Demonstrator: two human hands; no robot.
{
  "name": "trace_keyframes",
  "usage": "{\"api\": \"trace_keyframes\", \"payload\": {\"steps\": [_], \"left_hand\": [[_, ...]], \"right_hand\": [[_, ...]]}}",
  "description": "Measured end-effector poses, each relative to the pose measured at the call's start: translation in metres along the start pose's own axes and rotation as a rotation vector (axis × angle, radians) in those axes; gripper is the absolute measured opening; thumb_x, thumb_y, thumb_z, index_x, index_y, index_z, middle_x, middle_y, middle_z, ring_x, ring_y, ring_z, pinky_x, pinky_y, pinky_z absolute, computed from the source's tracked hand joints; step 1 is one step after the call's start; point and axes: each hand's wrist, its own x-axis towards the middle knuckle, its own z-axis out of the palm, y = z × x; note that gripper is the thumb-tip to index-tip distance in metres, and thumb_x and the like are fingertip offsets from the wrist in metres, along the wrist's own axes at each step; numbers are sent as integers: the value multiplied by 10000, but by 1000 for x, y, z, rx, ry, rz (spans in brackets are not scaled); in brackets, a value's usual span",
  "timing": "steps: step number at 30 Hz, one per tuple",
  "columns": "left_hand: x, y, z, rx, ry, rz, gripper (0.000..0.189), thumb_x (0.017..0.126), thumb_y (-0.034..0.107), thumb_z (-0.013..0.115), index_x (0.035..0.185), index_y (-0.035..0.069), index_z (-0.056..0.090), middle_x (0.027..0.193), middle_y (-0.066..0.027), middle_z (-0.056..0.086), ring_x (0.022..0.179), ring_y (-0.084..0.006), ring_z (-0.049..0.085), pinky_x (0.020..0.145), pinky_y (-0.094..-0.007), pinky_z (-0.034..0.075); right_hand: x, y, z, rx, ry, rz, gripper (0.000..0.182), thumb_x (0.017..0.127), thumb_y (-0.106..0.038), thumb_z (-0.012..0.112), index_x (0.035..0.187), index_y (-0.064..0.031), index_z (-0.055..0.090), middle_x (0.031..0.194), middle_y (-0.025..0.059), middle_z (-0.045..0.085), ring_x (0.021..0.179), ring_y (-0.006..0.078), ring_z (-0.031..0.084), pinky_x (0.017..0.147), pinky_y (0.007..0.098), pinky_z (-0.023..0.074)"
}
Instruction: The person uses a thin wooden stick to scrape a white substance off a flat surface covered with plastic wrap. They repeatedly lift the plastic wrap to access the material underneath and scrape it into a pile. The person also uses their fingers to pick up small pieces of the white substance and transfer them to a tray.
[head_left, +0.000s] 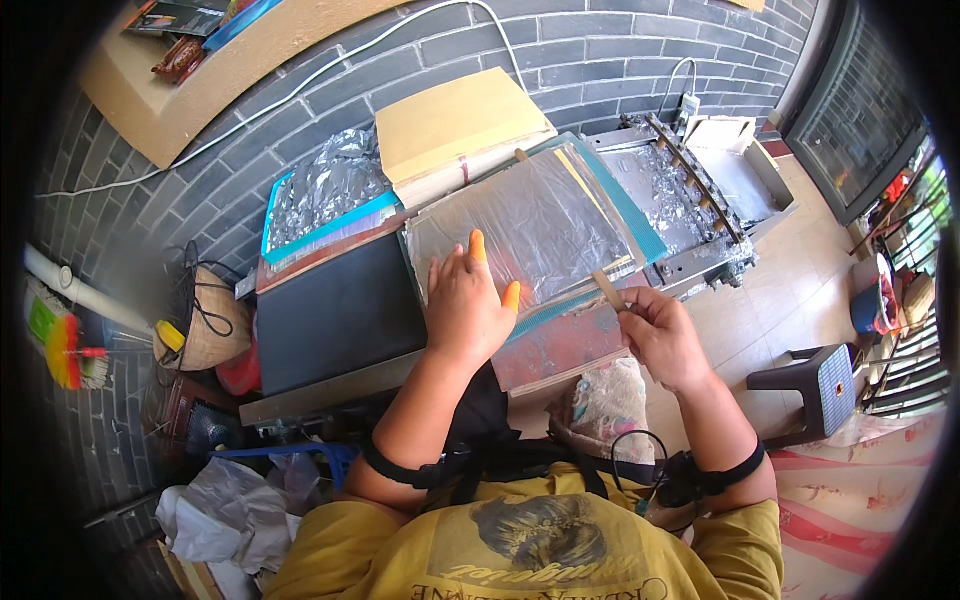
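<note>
My left hand is spread palm down at the near left part of a thin silver foil sheet. Orange finger cots cover its thumb and index fingertip; whether it presses on the foil or hovers I cannot tell. My right hand pinches one end of a flat wooden strip at the foil's near right edge. The strip's other part is hidden under the sheet; a similar brown tip shows at the far edge. Below the foil lie yellowish paper sheets and a teal ribbed mat.
Behind the foil stands a thick stack of tan paper. Crumpled foil fills a blue tray at left, beyond a black board. A metal frame device with foil scraps stands at right. A plastic stool is on the floor.
</note>
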Motion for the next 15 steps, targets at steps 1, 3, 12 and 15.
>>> {"api": "trace_keyframes", "payload": {"steps": [1,3,12,15], "left_hand": [[0,0,0,6,3,-2,757,808,289,672,1363,-80,312,1208,-267,538,1218,-369,470,1089,-498,268],[0,0,-1,-2,-10,-4,752,811,285,669,1362,-81,311,1210,-264,539,1222,-367,467,1092,-497,264],[-1,1,0,14,9,-14,732,804,258,680,1357,-69,330,1228,-241,536,1179,-354,496,1084,-488,279],[0,2,-3,-6,-15,-9,737,816,273,658,1365,-82,316,1212,-258,545,1212,-358,474,1096,-497,254]], "right_hand": [[1,-1,0,14,8,0,204,877,0,523,1063,48,592,701,-18,548,592,47,464,522,223,383],[1,-3,-2,42,27,1,204,875,4,521,1062,48,591,705,-18,548,592,48,462,521,221,380],[3,-14,-19,-16,27,10,241,860,6,532,1086,64,591,702,-10,545,595,58,477,530,218,379],[5,-10,-24,-42,67,8,249,860,-9,541,1092,65,594,706,-3,553,599,59,481,531,218,377]]}}
